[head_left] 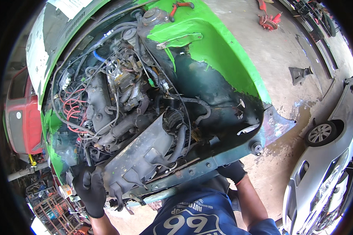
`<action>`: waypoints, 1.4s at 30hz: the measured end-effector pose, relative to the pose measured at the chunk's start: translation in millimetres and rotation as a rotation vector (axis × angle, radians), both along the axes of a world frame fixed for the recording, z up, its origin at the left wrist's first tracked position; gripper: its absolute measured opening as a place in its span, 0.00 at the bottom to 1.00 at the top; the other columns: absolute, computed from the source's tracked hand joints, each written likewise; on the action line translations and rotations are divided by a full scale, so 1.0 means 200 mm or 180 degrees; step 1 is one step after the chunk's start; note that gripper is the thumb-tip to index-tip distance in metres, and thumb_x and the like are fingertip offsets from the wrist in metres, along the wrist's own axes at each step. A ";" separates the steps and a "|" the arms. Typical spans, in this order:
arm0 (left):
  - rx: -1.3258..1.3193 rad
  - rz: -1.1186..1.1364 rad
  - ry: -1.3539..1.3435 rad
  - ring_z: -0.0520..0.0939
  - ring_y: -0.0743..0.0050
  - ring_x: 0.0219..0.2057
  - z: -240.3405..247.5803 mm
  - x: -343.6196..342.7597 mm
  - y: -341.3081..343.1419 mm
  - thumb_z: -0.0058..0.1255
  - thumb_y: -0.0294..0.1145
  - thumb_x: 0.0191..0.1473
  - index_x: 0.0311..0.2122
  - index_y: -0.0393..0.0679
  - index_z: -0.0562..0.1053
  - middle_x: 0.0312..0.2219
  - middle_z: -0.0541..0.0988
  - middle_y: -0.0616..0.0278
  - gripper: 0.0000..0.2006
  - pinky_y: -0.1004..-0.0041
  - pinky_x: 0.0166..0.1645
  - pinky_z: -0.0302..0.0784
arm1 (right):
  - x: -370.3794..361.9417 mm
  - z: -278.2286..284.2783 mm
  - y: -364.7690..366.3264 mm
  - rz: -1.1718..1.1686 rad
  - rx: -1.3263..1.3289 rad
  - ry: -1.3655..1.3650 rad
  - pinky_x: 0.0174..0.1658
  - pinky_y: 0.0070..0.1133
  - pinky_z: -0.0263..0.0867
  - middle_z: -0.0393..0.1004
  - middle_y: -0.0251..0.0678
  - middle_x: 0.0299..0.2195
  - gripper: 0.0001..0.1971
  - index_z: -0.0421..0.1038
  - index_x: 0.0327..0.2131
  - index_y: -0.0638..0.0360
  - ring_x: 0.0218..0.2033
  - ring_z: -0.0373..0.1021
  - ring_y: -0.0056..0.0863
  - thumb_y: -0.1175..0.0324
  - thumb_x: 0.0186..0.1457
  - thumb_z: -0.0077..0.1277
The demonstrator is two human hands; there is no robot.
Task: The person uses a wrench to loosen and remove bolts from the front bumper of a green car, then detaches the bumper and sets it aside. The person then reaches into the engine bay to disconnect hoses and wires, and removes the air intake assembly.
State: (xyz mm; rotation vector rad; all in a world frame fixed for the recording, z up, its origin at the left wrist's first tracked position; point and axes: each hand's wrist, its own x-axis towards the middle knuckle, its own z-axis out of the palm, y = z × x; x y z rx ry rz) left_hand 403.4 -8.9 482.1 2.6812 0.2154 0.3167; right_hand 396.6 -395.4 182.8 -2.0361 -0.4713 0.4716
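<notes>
A long dark-grey shroud lies slantwise across the front of the engine bay, its upper end beside a black corrugated hose. My left hand, in a black glove, has its fingers curled around the shroud's lower left end. At the right, my right hand, also gloved, is against the underside of the car's front crossmember. Its fingertips are partly hidden there. Behind the shroud sits the dirty engine, with several red wires on its left side.
Bright green paint partly covers the fender, where red-handled pliers rest. A silver car is parked at the right, a red vehicle at the left. A metal rack is at lower left; a black bracket lies on the floor.
</notes>
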 end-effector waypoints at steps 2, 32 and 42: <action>0.0114 0.0136 0.0517 0.68 0.76 0.21 0.06 0.07 0.02 0.54 0.33 0.61 0.27 0.38 0.72 0.18 0.70 0.61 0.12 0.70 0.27 0.63 | 0.01 0.03 0.00 -0.0097 -0.0071 0.0211 0.59 0.38 0.64 0.78 0.44 0.49 0.21 0.77 0.49 0.53 0.54 0.71 0.47 0.56 0.53 0.63; 0.0228 -0.1056 0.0933 0.82 0.49 0.46 0.30 0.41 -0.40 0.50 0.43 0.62 0.50 0.36 0.75 0.44 0.81 0.48 0.21 0.59 0.53 0.74 | -0.02 0.24 0.05 0.0113 -0.0713 0.1220 0.48 0.35 0.71 0.80 0.48 0.43 0.16 0.79 0.42 0.57 0.46 0.76 0.47 0.58 0.55 0.58; 0.1432 -0.4106 0.2531 0.80 0.49 0.49 -0.54 1.08 -0.83 0.52 0.43 0.58 0.49 0.44 0.77 0.46 0.81 0.48 0.19 0.55 0.55 0.76 | 0.02 -0.17 0.24 -0.0374 -0.0091 -0.1312 0.59 0.34 0.65 0.77 0.44 0.50 0.20 0.75 0.51 0.55 0.54 0.71 0.45 0.60 0.56 0.56</action>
